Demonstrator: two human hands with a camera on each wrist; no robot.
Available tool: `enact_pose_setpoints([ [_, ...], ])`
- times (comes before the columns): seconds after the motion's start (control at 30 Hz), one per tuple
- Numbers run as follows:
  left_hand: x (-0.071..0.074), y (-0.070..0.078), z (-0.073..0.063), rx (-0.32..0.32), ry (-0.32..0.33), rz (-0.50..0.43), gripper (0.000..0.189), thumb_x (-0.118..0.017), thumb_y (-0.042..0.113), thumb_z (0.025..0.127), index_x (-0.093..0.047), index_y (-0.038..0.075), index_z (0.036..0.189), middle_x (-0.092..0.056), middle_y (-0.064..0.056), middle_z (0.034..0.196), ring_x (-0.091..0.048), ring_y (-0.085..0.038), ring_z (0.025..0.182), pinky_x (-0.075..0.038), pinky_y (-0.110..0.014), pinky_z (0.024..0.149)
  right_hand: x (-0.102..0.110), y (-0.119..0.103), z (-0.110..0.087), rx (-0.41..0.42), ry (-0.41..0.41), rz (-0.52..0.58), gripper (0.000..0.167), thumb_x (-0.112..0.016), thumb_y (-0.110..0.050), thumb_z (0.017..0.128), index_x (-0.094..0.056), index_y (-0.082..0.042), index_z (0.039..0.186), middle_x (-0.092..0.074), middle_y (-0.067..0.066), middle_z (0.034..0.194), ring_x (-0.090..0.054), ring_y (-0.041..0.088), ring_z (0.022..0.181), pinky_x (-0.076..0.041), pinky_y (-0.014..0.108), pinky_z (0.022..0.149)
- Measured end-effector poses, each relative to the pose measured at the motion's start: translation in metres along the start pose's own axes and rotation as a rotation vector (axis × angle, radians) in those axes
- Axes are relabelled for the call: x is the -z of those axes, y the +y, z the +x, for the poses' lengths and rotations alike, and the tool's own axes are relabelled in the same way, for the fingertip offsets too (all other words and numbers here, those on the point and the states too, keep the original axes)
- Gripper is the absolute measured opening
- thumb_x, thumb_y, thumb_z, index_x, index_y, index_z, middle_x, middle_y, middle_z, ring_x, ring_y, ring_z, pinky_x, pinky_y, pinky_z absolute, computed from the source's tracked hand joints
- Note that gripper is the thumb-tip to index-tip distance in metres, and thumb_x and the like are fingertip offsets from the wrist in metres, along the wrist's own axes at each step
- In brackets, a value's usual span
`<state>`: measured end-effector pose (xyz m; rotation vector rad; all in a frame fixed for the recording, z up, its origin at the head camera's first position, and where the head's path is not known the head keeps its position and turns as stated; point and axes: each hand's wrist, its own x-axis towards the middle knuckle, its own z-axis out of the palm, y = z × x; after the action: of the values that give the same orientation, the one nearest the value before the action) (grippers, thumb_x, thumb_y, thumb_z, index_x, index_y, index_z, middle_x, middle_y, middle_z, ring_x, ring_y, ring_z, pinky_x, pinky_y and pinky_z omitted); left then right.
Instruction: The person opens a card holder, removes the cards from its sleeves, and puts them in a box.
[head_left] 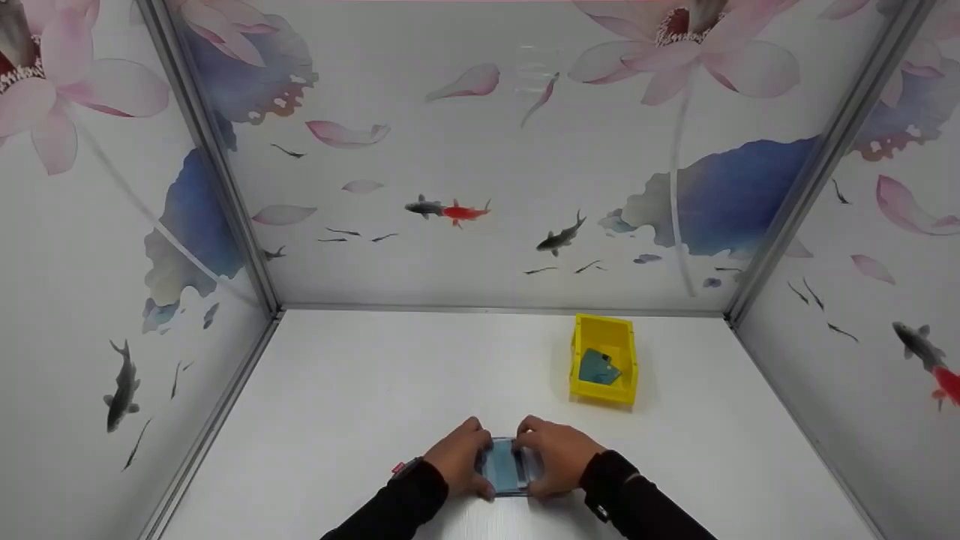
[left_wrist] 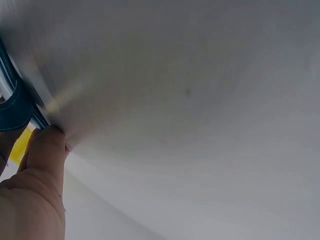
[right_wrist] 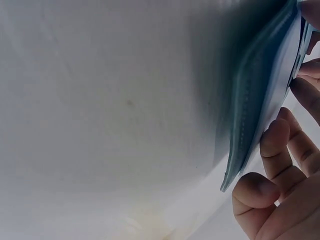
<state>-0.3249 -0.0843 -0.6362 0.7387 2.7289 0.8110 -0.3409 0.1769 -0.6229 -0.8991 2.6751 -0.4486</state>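
Note:
A small blue-green card holder [head_left: 501, 466] with stitched edges and clear sleeves lies between my hands, close over the white table. My left hand [head_left: 459, 459] grips its left side, fingers at the far edge and thumb at the near edge. On the opposite side my right hand [head_left: 561, 454] holds the clear sleeve part in the same way. A stitched teal strap [left_wrist: 16, 111] of the holder shows beside the left hand [left_wrist: 40, 170] in the left wrist view. The right wrist view has the holder [right_wrist: 255, 95] edge-on, with fingertips of the right hand [right_wrist: 285, 170] at its border.
Beyond my right hand stands a yellow bin [head_left: 609, 336] with a blue-green piece [head_left: 598, 367] inside. White panels printed with flowers and fish [head_left: 480, 165] enclose the table [head_left: 375, 375] at the back and both sides, joined by grey metal frames [head_left: 217, 172].

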Motion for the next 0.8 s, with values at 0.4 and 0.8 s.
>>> enact_pose_setpoints([
  [0.4, 0.002, 0.004, 0.001, -0.008, 0.001, 0.022, 0.068, -0.110, 0.038, 0.073, -0.073, 0.010, 0.123, -0.054, 0.007, 0.114, -0.050, -0.004, 0.095, -0.051, -0.024, 0.089, 0.004, -0.001, -0.003, 0.030, 0.014, 0.024, 0.051, -0.099, -0.050, 0.082, -0.085, -0.025, 0.125, -0.071, -0.009, 0.136, -0.065, 0.005, 0.109, -0.062, 0.037, 0.104],
  [0.8, 0.001, 0.004, 0.000, -0.004, 0.008, 0.009, 0.068, -0.111, 0.035, 0.071, -0.073, 0.008, 0.121, -0.053, 0.007, 0.109, -0.049, -0.004, 0.093, -0.051, -0.024, 0.088, 0.016, 0.009, -0.017, -0.074, 0.002, 0.041, 0.046, -0.100, -0.045, 0.082, -0.086, -0.027, 0.122, -0.068, -0.007, 0.137, -0.064, 0.010, 0.105, -0.063, 0.041, 0.107],
])
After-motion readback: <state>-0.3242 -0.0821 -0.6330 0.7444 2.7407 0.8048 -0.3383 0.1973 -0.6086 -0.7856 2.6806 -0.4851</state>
